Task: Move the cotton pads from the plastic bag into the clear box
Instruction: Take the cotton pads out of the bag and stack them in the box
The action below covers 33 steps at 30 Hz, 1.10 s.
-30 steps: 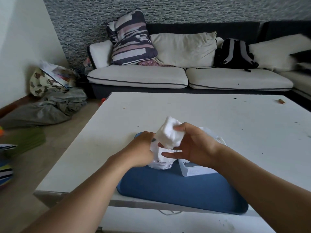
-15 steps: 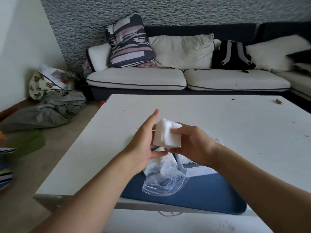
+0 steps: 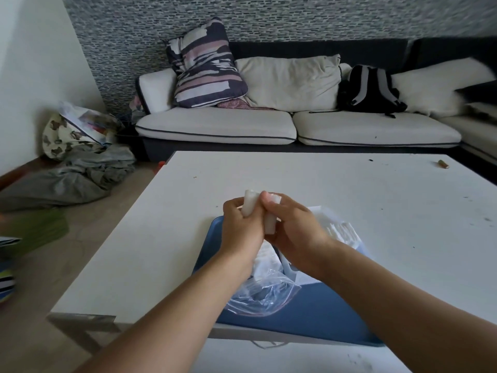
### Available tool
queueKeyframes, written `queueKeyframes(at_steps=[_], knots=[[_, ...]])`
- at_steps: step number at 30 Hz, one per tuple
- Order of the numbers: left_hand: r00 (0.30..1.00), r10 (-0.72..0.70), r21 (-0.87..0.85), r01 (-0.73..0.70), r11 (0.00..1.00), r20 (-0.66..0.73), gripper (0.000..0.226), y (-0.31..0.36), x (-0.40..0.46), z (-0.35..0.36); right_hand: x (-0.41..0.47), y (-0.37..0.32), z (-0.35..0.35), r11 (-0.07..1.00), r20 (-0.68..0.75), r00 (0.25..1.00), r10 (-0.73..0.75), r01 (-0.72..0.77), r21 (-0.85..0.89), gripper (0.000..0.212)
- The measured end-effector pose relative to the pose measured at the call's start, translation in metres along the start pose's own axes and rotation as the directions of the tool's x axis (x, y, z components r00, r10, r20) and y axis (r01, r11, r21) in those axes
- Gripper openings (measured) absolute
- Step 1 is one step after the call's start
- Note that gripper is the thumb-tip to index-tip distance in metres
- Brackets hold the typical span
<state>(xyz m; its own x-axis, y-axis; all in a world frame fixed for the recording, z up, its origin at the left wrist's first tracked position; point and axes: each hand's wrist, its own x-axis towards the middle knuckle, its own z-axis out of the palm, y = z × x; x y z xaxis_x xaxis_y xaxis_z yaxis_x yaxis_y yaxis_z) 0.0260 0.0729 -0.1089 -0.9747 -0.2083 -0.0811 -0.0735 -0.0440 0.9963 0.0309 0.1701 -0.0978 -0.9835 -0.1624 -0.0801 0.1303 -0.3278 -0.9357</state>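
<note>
Both hands, left (image 3: 242, 227) and right (image 3: 291, 227), pinch an upright stack of cotton pads (image 3: 251, 204) above the tabletop (image 3: 376, 200); the clear box (image 3: 341, 232) lies just below-right, nearer the right hand, plastic bag (image 3: 263, 297) beneath.

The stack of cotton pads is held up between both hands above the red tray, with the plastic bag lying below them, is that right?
Not quite: the tray is blue, not red. In the head view, both the left hand and right hand hold the cotton pads above it, the plastic bag lying below.
</note>
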Motion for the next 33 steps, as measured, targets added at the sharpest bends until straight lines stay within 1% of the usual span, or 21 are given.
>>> queueKeyframes(at_steps=[2, 4, 5, 6, 8, 9, 10, 11, 12, 14, 15, 17, 19, 20, 22, 24, 25, 28, 30, 32, 33], knots=[[0.994, -0.112, -0.204, 0.11, 0.973, 0.002, 0.046, 0.005, 0.0, 0.003, -0.001, -0.003, -0.001, 0.996, -0.043, 0.999, -0.006, 0.01, 0.091, 0.014], [0.976, -0.21, -0.37, 0.214, 0.904, 0.052, 0.047, 0.008, -0.001, 0.005, -0.002, -0.004, 0.0, 0.987, -0.079, 0.997, -0.003, 0.016, 0.162, 0.006], [0.97, -0.233, -0.412, 0.239, 0.879, 0.066, 0.047, 0.008, -0.002, 0.005, -0.003, -0.004, 0.001, 0.991, -0.082, 0.996, -0.017, 0.028, 0.132, 0.007], [0.968, -0.24, -0.423, 0.247, 0.872, 0.07, 0.048, 0.007, 0.0, 0.005, -0.003, -0.003, 0.001, 0.998, -0.087, 0.996, -0.037, 0.041, 0.044, 0.009], [0.967, -0.243, -0.41, 0.251, 0.877, 0.072, 0.048, 0.004, 0.003, 0.005, -0.003, -0.004, -0.002, 0.974, -0.099, 0.991, -0.094, 0.071, -0.214, 0.023], [0.969, -0.233, -0.398, 0.248, 0.883, 0.086, 0.045, 0.003, 0.004, 0.004, -0.004, -0.006, -0.003, 0.951, -0.09, 0.989, -0.116, 0.085, -0.299, 0.034], [0.973, -0.21, -0.373, 0.232, 0.898, 0.099, 0.042, 0.003, 0.006, 0.003, -0.006, -0.009, -0.004, 0.939, -0.091, 0.986, -0.139, 0.102, -0.33, 0.046], [0.978, -0.18, -0.338, 0.206, 0.918, 0.105, 0.041, 0.004, 0.007, 0.003, -0.006, -0.012, -0.007, 0.94, -0.106, 0.981, -0.165, 0.124, -0.318, 0.055], [0.983, -0.147, -0.296, 0.174, 0.939, 0.111, 0.043, 0.007, 0.006, 0.004, -0.006, -0.014, -0.008, 0.942, -0.114, 0.975, -0.188, 0.146, -0.302, 0.06], [0.982, -0.115, -0.238, 0.149, 0.96, 0.153, 0.056, 0.01, -0.001, 0.008, -0.007, -0.013, -0.009, 0.946, -0.107, 0.978, -0.177, 0.139, -0.292, 0.059], [0.979, -0.115, -0.24, 0.154, 0.958, 0.166, 0.056, 0.01, -0.005, 0.012, -0.007, -0.011, -0.009, 0.946, -0.1, 0.985, -0.144, 0.107, -0.307, 0.06], [0.976, -0.178, -0.332, 0.21, 0.919, 0.125, 0.046, 0.009, -0.009, 0.018, -0.004, -0.003, -0.008, 0.947, -0.101, 0.992, -0.079, 0.043, -0.317, 0.072], [0.963, -0.26, -0.424, 0.265, 0.866, 0.072, 0.053, 0.01, -0.009, 0.019, -0.003, 0.002, -0.008, 0.942, -0.086, 0.994, -0.063, 0.031, -0.334, 0.085], [0.959, -0.277, -0.435, 0.273, 0.858, 0.056, 0.057, 0.01, -0.008, 0.02, -0.004, 0.001, -0.008, 0.935, -0.083, 0.994, -0.072, 0.038, -0.352, 0.089], [0.96, -0.28, -0.423, 0.263, 0.867, 0.023, 0.057, 0.007, -0.007, 0.021, -0.006, -0.002, -0.009, 0.918, -0.089, 0.99, -0.107, 0.064, -0.391, 0.083], [0.959, -0.28, -0.423, 0.27, 0.865, 0.041, 0.057, 0.004, -0.008, 0.025, -0.007, -0.003, -0.01, 0.906, -0.102, 0.987, -0.128, 0.074, -0.416, 0.07], [0.958, -0.283, -0.411, 0.274, 0.869, 0.04, 0.06, 0.003, -0.009, 0.028, -0.007, -0.003, -0.011, 0.902, -0.107, 0.987, -0.123, 0.066, -0.426, 0.068], [0.97, -0.225, -0.234, 0.199, 0.952, -0.089, 0.071, 0.0, -0.01, 0.032, -0.009, 0.0, -0.013, 0.894, -0.088, 0.994, -0.062, 0.016, -0.448, 0.067], [0.971, -0.172, -0.143, 0.149, 0.978, -0.166, 0.072, 0.002, -0.01, 0.03, -0.01, 0.0, -0.013, 0.901, -0.052, 0.998, -0.027, 0.002, -0.434, 0.067], [0.961, -0.188, -0.141, 0.161, 0.977, -0.204, 0.064, 0.004, -0.008, 0.028, -0.012, -0.003, -0.013, 0.915, -0.035, 0.999, -0.003, -0.011, -0.404, 0.06], [0.954, -0.213, -0.166, 0.18, 0.97, -0.21, 0.061, 0.006, -0.007, 0.027, -0.012, -0.004, -0.015, 0.918, -0.002, 1.0, 0.009, -0.009, -0.397, 0.048]])
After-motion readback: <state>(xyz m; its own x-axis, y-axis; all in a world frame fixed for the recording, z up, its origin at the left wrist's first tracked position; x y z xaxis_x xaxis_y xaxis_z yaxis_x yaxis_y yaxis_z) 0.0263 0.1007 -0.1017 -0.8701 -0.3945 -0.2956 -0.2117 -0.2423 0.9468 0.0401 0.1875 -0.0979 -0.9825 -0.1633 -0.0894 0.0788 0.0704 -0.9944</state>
